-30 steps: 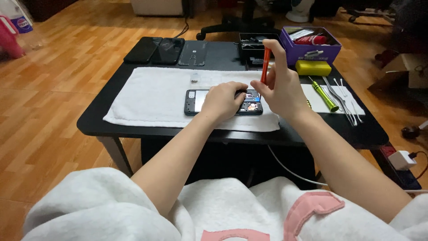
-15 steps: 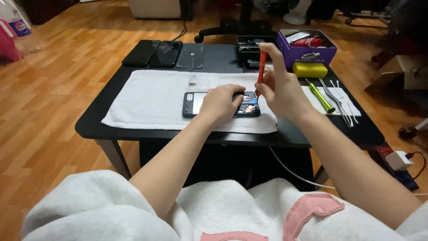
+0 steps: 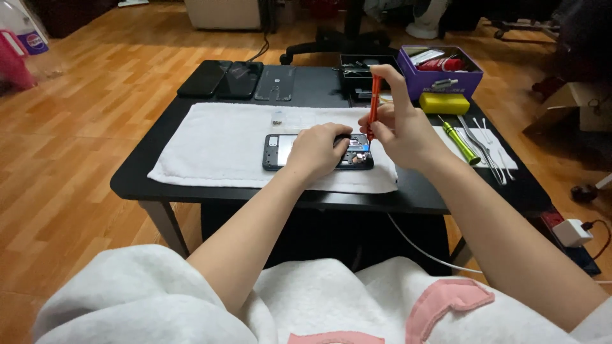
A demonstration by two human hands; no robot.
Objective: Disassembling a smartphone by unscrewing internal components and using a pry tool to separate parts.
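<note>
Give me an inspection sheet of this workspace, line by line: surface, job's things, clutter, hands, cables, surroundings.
Surface: black table with a white towel spread across it.
Job's things: opened phone lying flat on the towel; orange screwdriver upright, tip down at the phone.
Clutter: three dark flat panels at the far edge, purple box, yellow block, green screwdriver, metal tweezers.
Hands: left hand rests on the phone; right hand has its grip on the orange screwdriver.
Cables: white cable under the table; white charger on the floor.
Surroundings: wooden floor, chair base, cardboard box.
</note>
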